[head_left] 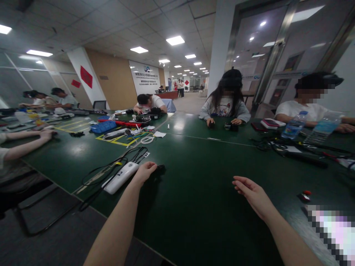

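My left hand [146, 172] is closed, thumb and fingers pinching the near end of a small black object [160, 169] on the green table [194, 207]. The object is too dark to tell its kind. Just left of that hand lies a white power strip [120, 178] marked "2", with black cables [111, 166] around it. My right hand [251, 192] hovers over the table at the right, its fingers loosely bent and holding nothing that I can see. Nearest to it, farther right, sits a small dark object with a red top [306, 195].
A blue bin [103, 127], a white cable coil [146, 140] and loose wires lie beyond the power strip. Two water bottles [294, 125] stand at the right by tangled black cables. A pixelated screen [335, 229] is at lower right. Several people sit around the table.
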### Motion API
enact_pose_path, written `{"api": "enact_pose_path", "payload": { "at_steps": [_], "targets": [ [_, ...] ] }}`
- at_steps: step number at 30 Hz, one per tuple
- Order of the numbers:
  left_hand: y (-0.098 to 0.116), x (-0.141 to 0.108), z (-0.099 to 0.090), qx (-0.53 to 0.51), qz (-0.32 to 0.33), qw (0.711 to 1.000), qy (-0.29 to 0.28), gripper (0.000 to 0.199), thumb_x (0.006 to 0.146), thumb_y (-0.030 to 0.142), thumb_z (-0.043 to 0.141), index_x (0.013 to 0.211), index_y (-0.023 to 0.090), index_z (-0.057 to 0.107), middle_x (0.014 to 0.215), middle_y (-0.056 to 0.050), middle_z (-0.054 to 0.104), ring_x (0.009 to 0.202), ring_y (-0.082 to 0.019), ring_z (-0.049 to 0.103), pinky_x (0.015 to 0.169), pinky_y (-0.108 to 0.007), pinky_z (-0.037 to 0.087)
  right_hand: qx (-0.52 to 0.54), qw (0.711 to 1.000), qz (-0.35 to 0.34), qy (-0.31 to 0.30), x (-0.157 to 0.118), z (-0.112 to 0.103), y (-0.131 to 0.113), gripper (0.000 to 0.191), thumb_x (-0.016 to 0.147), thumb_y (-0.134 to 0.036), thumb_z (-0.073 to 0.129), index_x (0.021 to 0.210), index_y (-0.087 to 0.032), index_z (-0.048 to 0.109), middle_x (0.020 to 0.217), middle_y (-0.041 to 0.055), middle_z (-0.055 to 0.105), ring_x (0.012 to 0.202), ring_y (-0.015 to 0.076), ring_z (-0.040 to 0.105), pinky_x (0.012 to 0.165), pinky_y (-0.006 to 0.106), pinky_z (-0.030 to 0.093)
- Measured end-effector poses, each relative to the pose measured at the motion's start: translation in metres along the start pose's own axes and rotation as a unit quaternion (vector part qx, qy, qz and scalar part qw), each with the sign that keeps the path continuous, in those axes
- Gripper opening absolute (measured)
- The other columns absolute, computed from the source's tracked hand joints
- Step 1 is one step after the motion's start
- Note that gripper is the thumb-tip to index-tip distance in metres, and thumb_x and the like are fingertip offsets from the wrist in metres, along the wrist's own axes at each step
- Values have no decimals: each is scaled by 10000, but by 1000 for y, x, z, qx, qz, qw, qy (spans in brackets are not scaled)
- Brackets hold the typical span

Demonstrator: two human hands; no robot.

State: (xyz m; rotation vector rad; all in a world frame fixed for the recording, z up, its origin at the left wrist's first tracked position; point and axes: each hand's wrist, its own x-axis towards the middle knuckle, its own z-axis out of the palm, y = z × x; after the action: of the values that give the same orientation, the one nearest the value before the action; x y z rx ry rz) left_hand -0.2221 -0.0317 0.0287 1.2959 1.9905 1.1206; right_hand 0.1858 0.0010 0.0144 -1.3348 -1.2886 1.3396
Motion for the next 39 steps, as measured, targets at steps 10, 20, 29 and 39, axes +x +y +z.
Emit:
{"api": "enact_pose_path", "payload": {
  "at_steps": [10, 20, 29, 39],
  "targets": [
    [-9, 5, 4, -8, 13, 1000, -8, 408, 642, 443, 536, 897, 136, 620, 782, -54, 671, 764, -186, 601, 710, -275, 425, 3, 1000, 8, 0, 2, -1, 1, 410, 622, -415, 641, 979, -218, 603, 956, 74, 638, 863, 233, 569, 735, 349, 472],
    [-14, 10, 8, -44, 6, 996, 72, 444, 668, 449, 499, 961, 122, 562, 690, -40, 634, 677, -167, 588, 590, -251, 415, -2, 1000, 0, -1, 5, -3, 6, 412, 622, -415, 638, 981, -216, 605, 948, 75, 641, 869, 245, 570, 742, 367, 471],
    [-6, 7, 3, -20, 81, 996, 19, 473, 661, 399, 506, 1035, 115, 560, 736, -58, 650, 699, -175, 595, 638, -277, 441, -9, 1000, 8, -12, 8, -6, 10, 393, 658, -405, 612, 1008, -227, 589, 976, 60, 632, 901, 235, 555, 758, 354, 464],
    [-9, -2, 0, 75, 81, 991, -75, 366, 678, 332, 504, 983, 150, 593, 740, -42, 654, 689, -180, 592, 651, -283, 429, -7, 1000, 5, -5, 4, -3, 5, 417, 635, -410, 632, 1000, -213, 597, 970, 77, 639, 881, 237, 568, 737, 344, 472]
  ]
}}
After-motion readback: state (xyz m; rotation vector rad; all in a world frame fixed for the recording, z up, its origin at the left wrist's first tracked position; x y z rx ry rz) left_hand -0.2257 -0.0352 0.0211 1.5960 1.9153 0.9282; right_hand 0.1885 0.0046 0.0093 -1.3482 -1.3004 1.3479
